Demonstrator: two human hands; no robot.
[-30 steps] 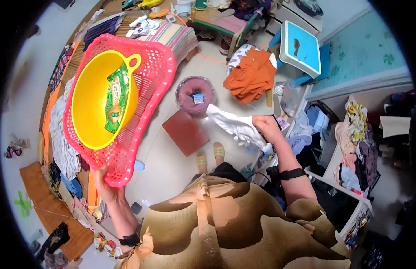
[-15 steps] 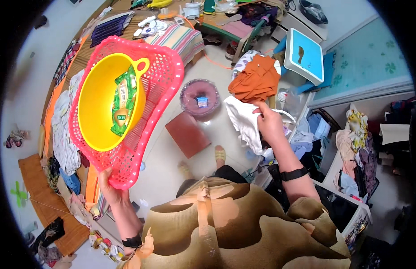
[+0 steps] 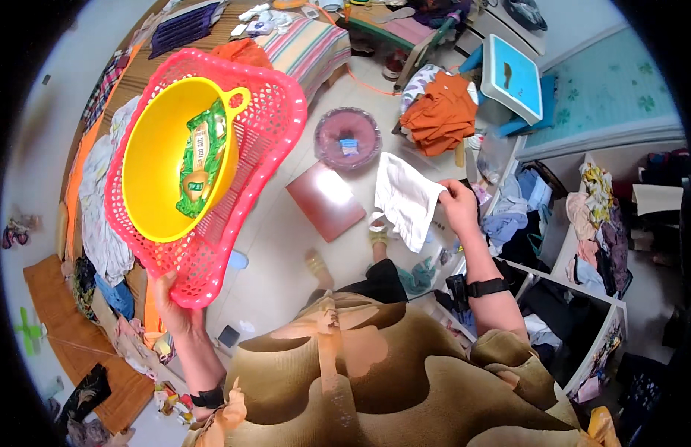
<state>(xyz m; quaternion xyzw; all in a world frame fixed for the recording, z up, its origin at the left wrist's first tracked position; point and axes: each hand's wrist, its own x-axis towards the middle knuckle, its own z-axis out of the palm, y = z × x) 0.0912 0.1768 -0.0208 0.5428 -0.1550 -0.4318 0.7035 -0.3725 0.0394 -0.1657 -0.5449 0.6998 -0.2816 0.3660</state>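
My left hand [image 3: 175,302] is closed on the near rim of a pink perforated plastic basket [image 3: 257,138], held up at the left. Inside it sits a yellow bowl [image 3: 148,160] with a ring-shaped handle, and a green packet [image 3: 200,160] lies in the bowl. At the right, my right hand [image 3: 459,208] pinches the edge of a white cloth [image 3: 409,195], which hangs down over the floor. What kind of garment or cloth it is, I cannot tell. Beyond that hand, a crumpled orange cloth [image 3: 441,115] lies in a pile.
On the floor ahead are a round pink container [image 3: 327,141] in clear wrap and a flat reddish-brown box [image 3: 327,205]. A blue-topped stool [image 3: 513,78] stands far right. Shelves with clothes [image 3: 509,220] line the right; a bed with a striped cloth [image 3: 304,56] runs along the left.
The white cloth has come away from beside the orange cloth toward me and hangs more spread out in my right hand. My left hand still holds the basket. The view has shifted slightly.
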